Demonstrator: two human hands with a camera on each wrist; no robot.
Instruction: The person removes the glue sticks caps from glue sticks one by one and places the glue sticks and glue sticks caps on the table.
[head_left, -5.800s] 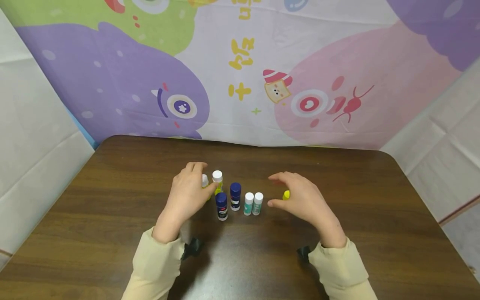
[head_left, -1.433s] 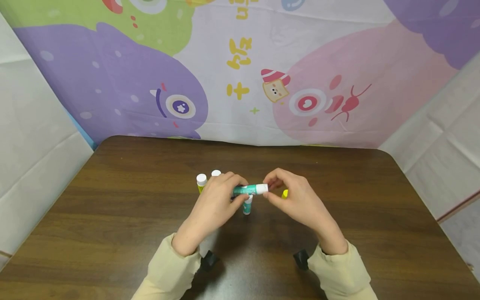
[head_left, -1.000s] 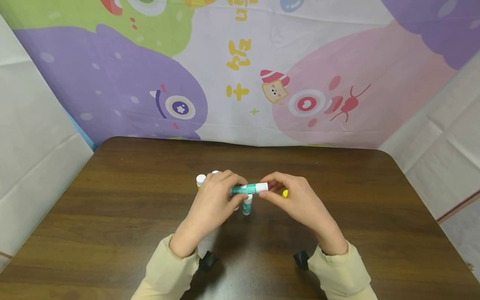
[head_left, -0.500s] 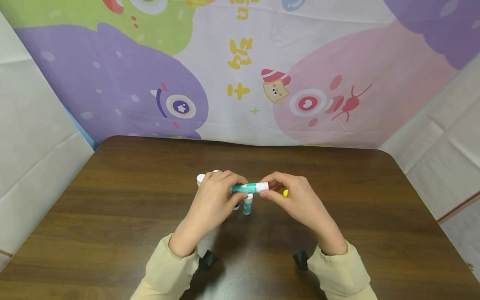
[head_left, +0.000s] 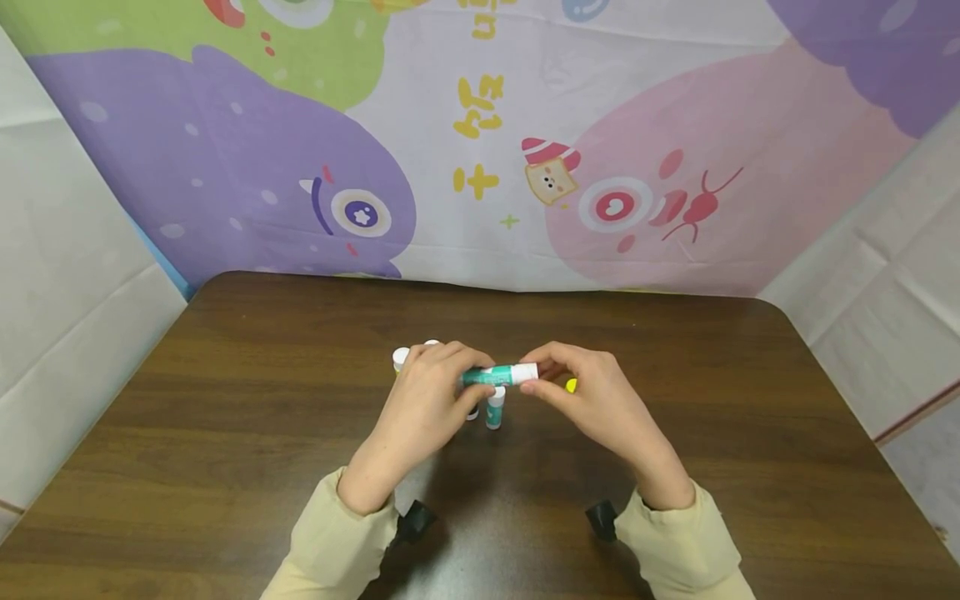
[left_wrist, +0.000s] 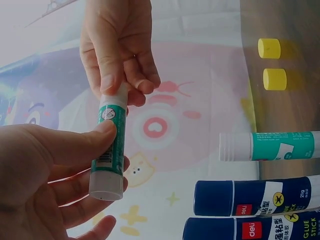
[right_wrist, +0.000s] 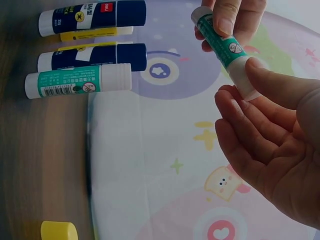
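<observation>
Above the table, my left hand (head_left: 420, 404) holds the green label part of a glue stick (head_left: 495, 377) between thumb and fingers. The stick lies nearly level, its white cap pointing right. My right hand (head_left: 596, 387) pinches that cap (right_wrist: 242, 75) with thumb and fingertips; the cap sits against the body. Beneath the held stick a second green glue stick (head_left: 494, 412) stands upright on the table. Navy-capped glue sticks (left_wrist: 250, 197) stand beside it, mostly hidden behind my left hand in the head view.
White-capped glue sticks (head_left: 401, 358) stand behind my left hand, partly covered. Two yellow caps (left_wrist: 270, 48) show in the left wrist view, near my right hand. The brown table (head_left: 675, 333) ends at a cartoon-printed cloth (head_left: 480, 250), with white panels at both sides.
Several seconds ago both hands were apart and this green glue stick stood beside its twin. It is now lifted and held by both hands. Over the last second, hardly anything has moved.
</observation>
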